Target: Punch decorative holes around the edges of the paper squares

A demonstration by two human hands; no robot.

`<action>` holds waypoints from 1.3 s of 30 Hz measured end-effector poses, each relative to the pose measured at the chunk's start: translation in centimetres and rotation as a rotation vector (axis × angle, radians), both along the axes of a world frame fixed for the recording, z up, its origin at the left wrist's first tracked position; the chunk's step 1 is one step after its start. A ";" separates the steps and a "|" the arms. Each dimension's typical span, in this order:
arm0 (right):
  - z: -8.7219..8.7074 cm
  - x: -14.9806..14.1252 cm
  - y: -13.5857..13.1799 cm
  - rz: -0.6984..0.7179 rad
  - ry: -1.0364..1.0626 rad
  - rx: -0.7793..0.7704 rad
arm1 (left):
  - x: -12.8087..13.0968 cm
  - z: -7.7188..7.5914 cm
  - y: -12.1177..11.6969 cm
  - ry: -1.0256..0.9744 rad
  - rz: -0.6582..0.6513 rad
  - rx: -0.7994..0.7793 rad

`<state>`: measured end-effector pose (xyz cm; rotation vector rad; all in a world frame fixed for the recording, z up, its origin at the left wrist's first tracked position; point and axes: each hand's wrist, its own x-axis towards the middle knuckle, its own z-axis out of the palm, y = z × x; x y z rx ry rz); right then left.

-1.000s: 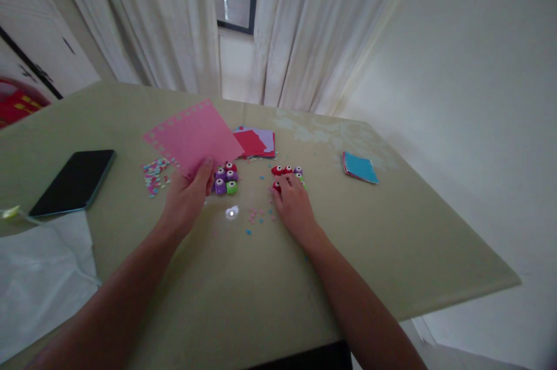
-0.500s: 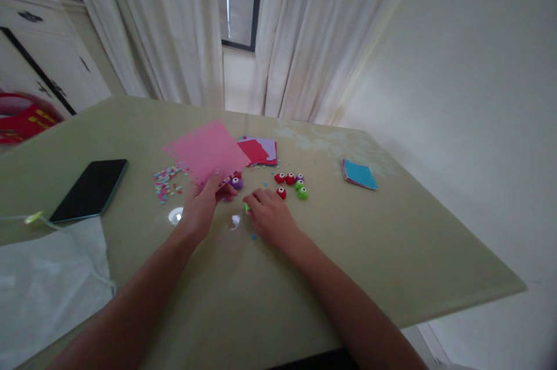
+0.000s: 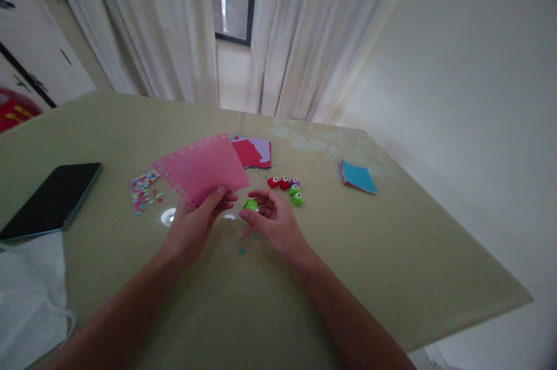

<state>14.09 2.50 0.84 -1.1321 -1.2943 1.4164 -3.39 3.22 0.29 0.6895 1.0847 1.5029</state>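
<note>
A pink sheet of paper (image 3: pixel 202 168) with small holes punched along its edges is raised above the table, tilted. My left hand (image 3: pixel 198 216) pinches its near edge between thumb and fingers. Just to the right, my right hand (image 3: pixel 276 216) has its fingers closed on a small green paper punch (image 3: pixel 251 205), held close to the paper's near corner but apart from it. More little punches with round eyes stand behind my right hand: a red one (image 3: pixel 284 183), a purple one (image 3: pixel 295 182) and a green one (image 3: pixel 297 199) among them.
Paper confetti (image 3: pixel 143 187) lies left of the paper. Stacked coloured sheets (image 3: pixel 261 152) are behind it, and a blue-topped stack (image 3: pixel 358 176) sits at the right. A dark tablet (image 3: pixel 50 199) and a white drawstring bag (image 3: pixel 32 300) occupy the left side.
My right hand has lifted and turned, bringing the green punch up into view. The pink sheet is tilted more upright in my left hand. The view has shifted slightly to the right.
</note>
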 end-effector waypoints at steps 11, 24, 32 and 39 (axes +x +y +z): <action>-0.3 0.0 0.4 0.062 0.108 -0.038 | 0.0 -0.5 -0.8 0.421 -0.080 0.011; -0.5 0.0 0.1 0.086 0.086 0.026 | 0.4 0.0 -1.0 0.496 -0.031 0.022; -0.5 -0.1 0.1 0.057 0.020 0.024 | 0.5 0.3 -1.1 0.555 -0.033 0.060; -0.1 -0.1 0.2 0.057 0.174 -0.004 | 0.7 1.0 -1.4 0.580 -0.025 0.111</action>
